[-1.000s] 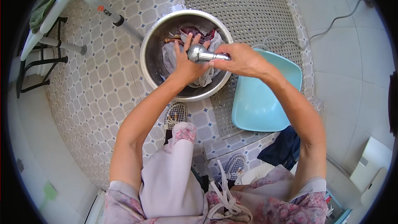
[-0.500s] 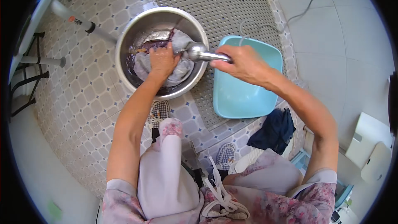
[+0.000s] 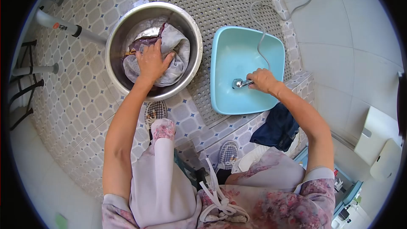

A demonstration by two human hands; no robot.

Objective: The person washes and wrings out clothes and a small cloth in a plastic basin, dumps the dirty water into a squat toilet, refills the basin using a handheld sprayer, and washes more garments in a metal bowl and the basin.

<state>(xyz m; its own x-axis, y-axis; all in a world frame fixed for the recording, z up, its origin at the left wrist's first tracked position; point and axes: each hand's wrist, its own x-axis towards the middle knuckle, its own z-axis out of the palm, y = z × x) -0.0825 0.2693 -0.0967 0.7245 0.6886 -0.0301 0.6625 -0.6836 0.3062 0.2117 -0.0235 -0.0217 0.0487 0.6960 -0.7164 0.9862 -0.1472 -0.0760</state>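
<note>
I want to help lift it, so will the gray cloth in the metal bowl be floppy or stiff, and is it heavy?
The cloth will probably be floppy, since it lies slumped in soft folds. It may feel heavy for its size if it's wet, as the glints beside it in the bowl hint.

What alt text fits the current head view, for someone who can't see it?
A person's left hand rests on grey cloth in a metal basin, while the right hand holds a shower head over or in a light-blue tub. Dark blue cloth lies by the tub's near side.
</note>
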